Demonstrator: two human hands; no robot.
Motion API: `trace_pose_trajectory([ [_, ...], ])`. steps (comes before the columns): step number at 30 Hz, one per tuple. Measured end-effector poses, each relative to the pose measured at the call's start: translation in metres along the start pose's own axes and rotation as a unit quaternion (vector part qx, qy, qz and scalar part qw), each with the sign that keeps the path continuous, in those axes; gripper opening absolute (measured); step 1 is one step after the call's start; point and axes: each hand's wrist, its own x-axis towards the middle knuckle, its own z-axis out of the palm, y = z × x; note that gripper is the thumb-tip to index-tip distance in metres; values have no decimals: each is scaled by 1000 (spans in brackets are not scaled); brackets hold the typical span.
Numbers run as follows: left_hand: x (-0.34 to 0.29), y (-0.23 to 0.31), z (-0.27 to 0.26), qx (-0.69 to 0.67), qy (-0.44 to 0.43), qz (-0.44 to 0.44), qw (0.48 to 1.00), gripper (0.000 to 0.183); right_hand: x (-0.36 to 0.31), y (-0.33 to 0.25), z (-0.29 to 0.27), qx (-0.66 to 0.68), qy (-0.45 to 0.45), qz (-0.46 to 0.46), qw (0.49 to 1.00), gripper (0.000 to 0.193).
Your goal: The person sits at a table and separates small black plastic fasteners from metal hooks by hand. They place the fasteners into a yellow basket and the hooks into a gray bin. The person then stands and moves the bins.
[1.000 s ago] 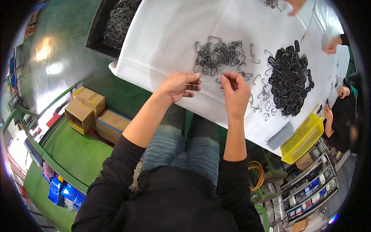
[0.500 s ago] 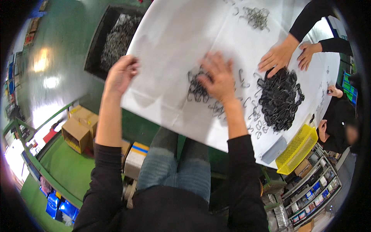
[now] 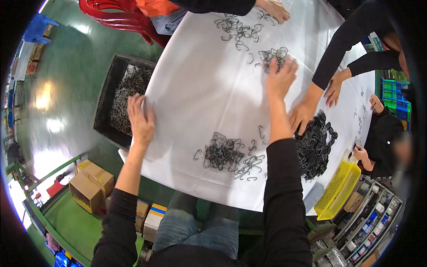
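Note:
My right hand (image 3: 281, 83) is stretched far over the white-covered table (image 3: 191, 107), its fingers spread at the near edge of a small pile of grey wire hooks (image 3: 272, 57). At the table's left edge my left hand (image 3: 141, 122) has its fingers apart and nothing in them, beside a black crate (image 3: 103, 104) on the floor side. The crate holds many similar thin hooks (image 3: 129, 100). A dark cluster of hooks (image 3: 222, 152) lies between my forearms, with loose hooks (image 3: 250, 167) beside it.
A co-worker's hands (image 3: 304, 111) rest at a large black heap (image 3: 315, 149) on the right. Another person's hand (image 3: 275, 10) is at the far edge by more hooks (image 3: 238, 27). A yellow basket (image 3: 340, 189), a red chair (image 3: 129, 22) and cardboard boxes (image 3: 91, 189) surround the table.
My right hand has left the dark cluster and reached forward to the far small pile. My left hand has opened from a closed shape. The view has shifted, showing more of the far side.

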Motion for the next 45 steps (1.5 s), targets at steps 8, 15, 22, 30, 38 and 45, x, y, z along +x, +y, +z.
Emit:
trace_pose_trajectory([
  [8, -1, 13, 6, -2, -12, -43, 999, 41, 60, 1, 51, -24, -88, -59, 994, 63],
  [15, 0, 16, 3, -17, -16, -46, 999, 42, 90, -47, 93, 73, -115, -259, 956, 55],
  [22, -1, 16, 1, -26, -13, -51, 998, 44, 110, -77, 119, 41, -175, -395, 901, 51],
  [30, -1, 18, 1, -17, 2, -50, 999, 43, 38, -84, 66, 133, -292, -477, 818, 45],
  [38, -1, 20, 1, -24, -2, -61, 998, 44, -40, -74, -7, 152, -358, -498, 775, 46],
  [45, -4, 16, 3, -37, -5, -73, 997, 43, -25, -36, -14, 17, -246, -236, 940, 52],
])
